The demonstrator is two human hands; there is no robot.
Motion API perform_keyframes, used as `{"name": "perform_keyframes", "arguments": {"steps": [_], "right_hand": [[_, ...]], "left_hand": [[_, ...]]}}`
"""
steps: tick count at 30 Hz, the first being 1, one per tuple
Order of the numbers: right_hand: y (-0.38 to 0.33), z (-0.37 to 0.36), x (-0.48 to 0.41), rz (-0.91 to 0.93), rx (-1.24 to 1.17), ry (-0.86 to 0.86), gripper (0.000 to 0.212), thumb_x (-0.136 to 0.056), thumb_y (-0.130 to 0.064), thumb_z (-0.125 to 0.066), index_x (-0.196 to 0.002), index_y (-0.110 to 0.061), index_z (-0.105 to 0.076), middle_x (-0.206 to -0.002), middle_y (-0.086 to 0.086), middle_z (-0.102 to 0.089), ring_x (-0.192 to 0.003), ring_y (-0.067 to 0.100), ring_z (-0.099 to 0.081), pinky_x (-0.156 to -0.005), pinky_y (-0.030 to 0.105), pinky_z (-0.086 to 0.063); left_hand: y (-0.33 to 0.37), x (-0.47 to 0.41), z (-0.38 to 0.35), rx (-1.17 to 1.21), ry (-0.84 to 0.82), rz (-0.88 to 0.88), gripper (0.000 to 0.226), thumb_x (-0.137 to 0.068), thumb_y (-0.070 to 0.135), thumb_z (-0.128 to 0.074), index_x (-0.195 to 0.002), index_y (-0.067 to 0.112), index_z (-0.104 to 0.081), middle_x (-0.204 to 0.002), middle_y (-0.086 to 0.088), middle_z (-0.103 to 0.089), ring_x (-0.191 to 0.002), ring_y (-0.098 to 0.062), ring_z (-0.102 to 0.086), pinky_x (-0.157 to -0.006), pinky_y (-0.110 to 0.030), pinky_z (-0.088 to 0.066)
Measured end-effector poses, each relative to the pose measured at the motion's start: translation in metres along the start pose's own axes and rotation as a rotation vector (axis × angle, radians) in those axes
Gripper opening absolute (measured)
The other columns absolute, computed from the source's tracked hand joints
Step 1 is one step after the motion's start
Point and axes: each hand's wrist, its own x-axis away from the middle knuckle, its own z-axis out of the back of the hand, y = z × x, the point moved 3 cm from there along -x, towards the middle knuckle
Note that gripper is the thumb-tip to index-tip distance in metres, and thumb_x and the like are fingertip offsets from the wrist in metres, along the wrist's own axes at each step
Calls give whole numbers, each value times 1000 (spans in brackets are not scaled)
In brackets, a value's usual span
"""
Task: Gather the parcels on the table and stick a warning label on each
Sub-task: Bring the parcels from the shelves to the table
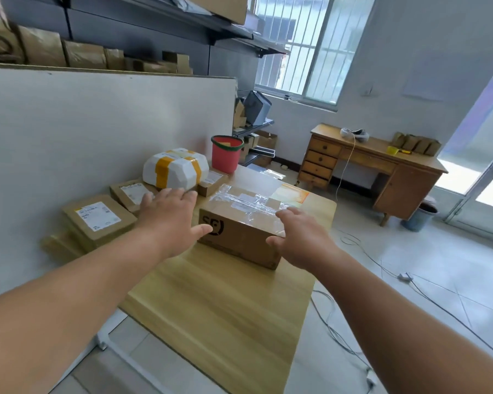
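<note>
A large brown cardboard box [244, 223] sealed with clear tape stands in the middle of the wooden table [225, 314]. My left hand [168, 220] hovers at its left end with fingers spread, the thumb near the box's side. My right hand [299, 237] is at the box's right front corner, fingers straight, thumb against the front face. Behind on the left lie a white parcel with yellow tape [175, 167] and flat brown parcels [96, 220] [133, 193] with white labels. A sheet of orange labels [292, 193] lies beyond the box.
A red bucket [227, 153] stands at the table's far end. A white partition [97, 123] runs along the left side. A wooden desk [376, 163] and a grey bin [420, 216] stand to the right. Cables trail over the tiled floor.
</note>
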Motion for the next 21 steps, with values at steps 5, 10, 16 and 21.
{"name": "perform_keyframes", "arguments": {"steps": [5,10,16,21], "right_hand": [[88,10,-4,79,1,-50,60,-87,-45,-60,-139,-21,-39,-143,1,-40,-127,24,-42,-102,41,-40],[167,32,-17,153,-20,-51,63,-86,-46,-61,-140,-22,-38,-147,1,-38,-128,25,-41,-103,43,-40],[219,40,-37,197,-74,-60,70,-85,-49,-60,-144,-25,-31,-153,1,-30,-135,24,-35,-106,43,-37],[229,26,-67,229,-113,-71,69,-87,-50,-57,-145,-23,-30,-151,1,-33,-133,24,-37,-104,41,-37]], "left_hand": [[98,-6,-7,28,-22,81,84,-82,71,-40,-146,21,-22,-152,-3,-29,-140,-23,-24,-113,-49,-20],[179,-21,-6,55,-8,155,85,-81,71,-40,-147,22,-19,-154,0,-25,-141,-21,-21,-113,-50,-20],[222,-41,-12,19,-23,234,85,-80,73,-40,-147,22,-21,-153,-1,-26,-141,-22,-21,-112,-48,-21],[228,-56,-36,9,-89,292,88,-80,74,-38,-147,21,-20,-153,-3,-27,-139,-24,-26,-110,-47,-21]]}}
